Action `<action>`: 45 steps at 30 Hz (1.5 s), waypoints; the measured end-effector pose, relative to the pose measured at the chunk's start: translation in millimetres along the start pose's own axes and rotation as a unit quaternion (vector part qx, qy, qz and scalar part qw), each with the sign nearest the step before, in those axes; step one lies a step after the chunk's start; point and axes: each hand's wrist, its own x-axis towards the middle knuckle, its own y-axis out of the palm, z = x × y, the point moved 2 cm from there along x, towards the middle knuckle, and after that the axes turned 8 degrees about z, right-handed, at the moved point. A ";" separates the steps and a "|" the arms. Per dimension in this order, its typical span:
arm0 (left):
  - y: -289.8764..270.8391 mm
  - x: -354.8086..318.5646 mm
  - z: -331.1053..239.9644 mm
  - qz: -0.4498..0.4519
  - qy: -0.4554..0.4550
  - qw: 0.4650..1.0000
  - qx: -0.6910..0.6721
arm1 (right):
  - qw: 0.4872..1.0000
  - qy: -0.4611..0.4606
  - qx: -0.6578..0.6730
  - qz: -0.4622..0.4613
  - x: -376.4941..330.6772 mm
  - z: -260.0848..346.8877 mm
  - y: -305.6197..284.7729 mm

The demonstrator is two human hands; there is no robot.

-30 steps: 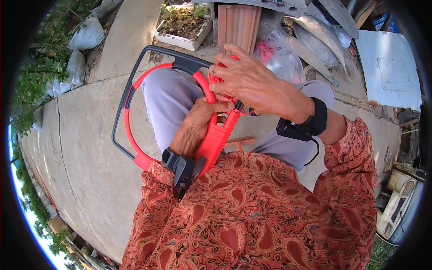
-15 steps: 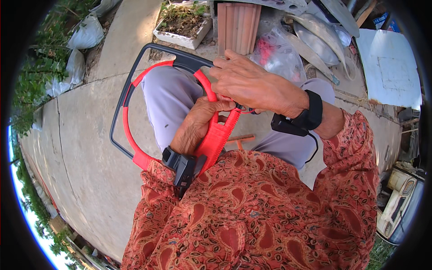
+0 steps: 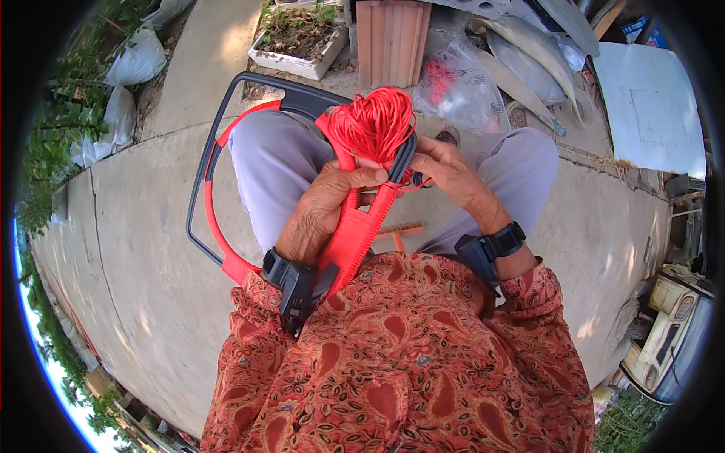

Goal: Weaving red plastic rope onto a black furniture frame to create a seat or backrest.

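We rest our left hand on our lap, fingers curled around the red woven strip of the frame, thumb pointing across toward the other hand. The forearm comes up from the lower edge, a black wrist strap just behind the grasp. Our right hand comes in from the right, wrist bent inward, its fingertips pinching the red cord just beside the left thumb. A bundle of that cord sits right above both grips, against the frame's dark rim. The frame leans on our left knee, its loop reaching out to the left of the hands. A clear plastic bag lies beyond the bundle.
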 end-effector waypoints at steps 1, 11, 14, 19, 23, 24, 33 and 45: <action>2.2 -1.0 -2.4 -0.001 0.000 1.000 0.002 | 0.997 -0.016 0.032 0.066 3.7 -3.2 8.4; -4.1 -0.2 1.9 -0.013 -0.038 0.999 0.007 | 0.964 0.006 0.233 0.129 12.3 -18.4 8.6; -3.4 1.0 2.7 -0.038 -0.041 0.998 0.018 | 0.994 0.051 0.100 -0.002 -4.1 -9.2 -2.7; 4.9 -0.8 -1.9 -0.007 -0.076 0.996 -0.048 | 0.977 0.049 0.105 -0.179 -39.1 -9.0 -24.4; 3.1 0.1 0.2 -0.019 -0.071 0.996 -0.051 | 0.960 0.030 -0.165 -0.226 -62.2 12.5 -32.7; 2.2 -0.6 0.4 -0.009 -0.063 0.997 -0.054 | 0.960 -0.006 -0.146 -0.237 -65.5 20.3 -34.1; 9.7 -4.1 -8.1 0.038 -0.041 0.997 -0.060 | 0.976 0.005 0.120 -0.180 -42.6 9.2 -17.0; 1.5 -5.1 -7.1 0.029 -0.041 0.994 -0.097 | 0.782 -0.223 0.521 -0.260 -35.6 22.6 -89.2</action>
